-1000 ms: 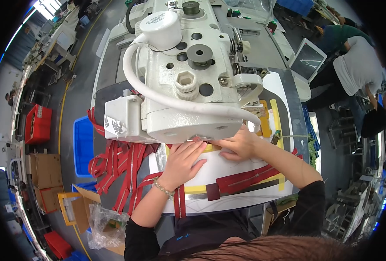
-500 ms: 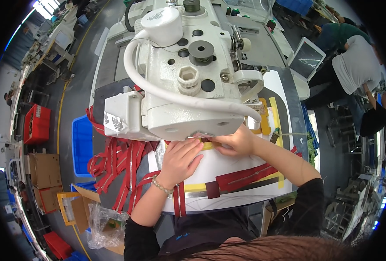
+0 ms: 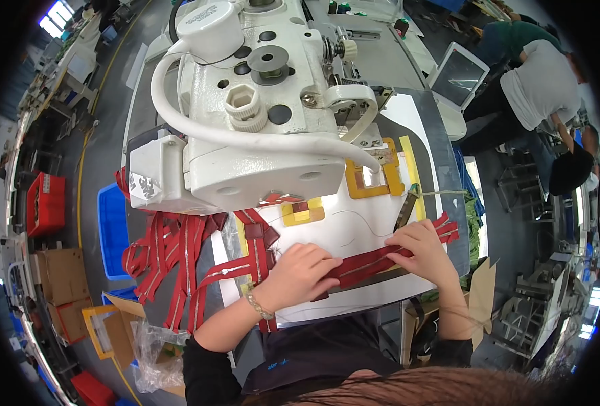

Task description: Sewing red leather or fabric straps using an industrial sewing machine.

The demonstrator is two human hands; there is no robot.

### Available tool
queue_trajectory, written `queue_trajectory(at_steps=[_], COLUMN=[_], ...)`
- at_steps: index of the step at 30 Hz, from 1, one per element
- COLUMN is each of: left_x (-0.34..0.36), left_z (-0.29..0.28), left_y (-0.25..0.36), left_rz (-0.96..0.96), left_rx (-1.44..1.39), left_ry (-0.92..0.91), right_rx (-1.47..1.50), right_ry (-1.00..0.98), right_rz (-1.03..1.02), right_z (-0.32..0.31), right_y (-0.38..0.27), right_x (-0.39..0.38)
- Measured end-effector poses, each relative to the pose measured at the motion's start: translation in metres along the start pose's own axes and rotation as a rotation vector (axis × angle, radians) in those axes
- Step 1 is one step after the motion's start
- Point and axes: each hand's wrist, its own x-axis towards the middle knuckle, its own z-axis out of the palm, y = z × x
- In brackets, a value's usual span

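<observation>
A: Which unit is largest?
B: The white sewing machine (image 3: 266, 166). The white sheet (image 3: 344, 233) lies beneath it.
A: Locate the zipper strips.
B: 1 red pile (image 3: 178, 247) lies at the machine's near left. 1 red zipper strip (image 3: 362, 268) lies across the sheet's near part.
A: Hand state?
B: 2 hands, apart. The left hand (image 3: 300, 272) touches the strip's left portion; the right hand (image 3: 423, 250), its right portion. Clamping: cannot tell.
A: Smallest item?
B: The bracelet (image 3: 256, 306), left wrist.
</observation>
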Motion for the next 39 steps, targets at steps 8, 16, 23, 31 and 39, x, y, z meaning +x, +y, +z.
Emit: queue_trajectory(at_steps=[8,16,23,31,39], left_x=[-0.001,-0.003,-0.003,-0.003,-0.011], left_z=[0.018,0.017,0.015,0.005,0.006], left_y=[0.005,0.002,0.005,0.004,-0.006], left_rz=[-0.055,-0.080,0.070,-0.019,-0.513], left_rx=[-0.041,-0.068,-0.002,-0.029,-0.782], left_ry=[-0.107,-0.142,0.063,0.212,0.428], right_rx=[-0.079,0.014,0.048,0.242,0.535], right_ry=[0.132,0.161,0.168,0.164,-0.003], right_rz=[0.050,0.041,0.036,0.123,0.254], right_z=[0.003,0.013,0.014,0.006,-0.032], right_y=[-0.006,0.004,0.004,-0.006,-0.018], right_x=[-0.024,-0.025,-0.032,-0.023,0.027])
